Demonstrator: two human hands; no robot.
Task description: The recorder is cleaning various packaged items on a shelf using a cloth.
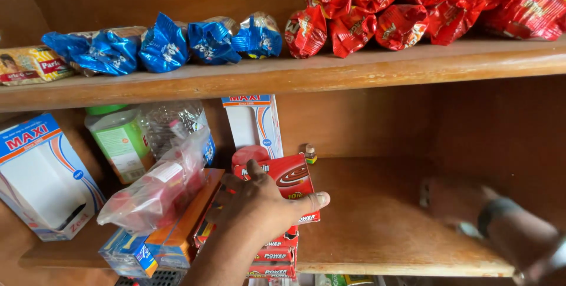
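Along the upper shelf (330, 71) lie five blue foil packets (165, 44), one yellow packet (29, 65) at the far left of the frame, and roughly eight red foil packets (401, 3) heaped at the upper right, though the pile overlaps too much for a sure count. On the lower shelf (377, 227) stand two white-and-blue cartons (253, 124), one green-lidded jar (121, 141), one clear plastic jar (177, 124), one tiny bottle (310, 153) and one clear bag (156, 188) lying on two flat boxes. At lower centre is a stack of about four red boxes (292, 183), and two hands are in view, the left hand (259, 203) and the blurred right hand (466, 203).
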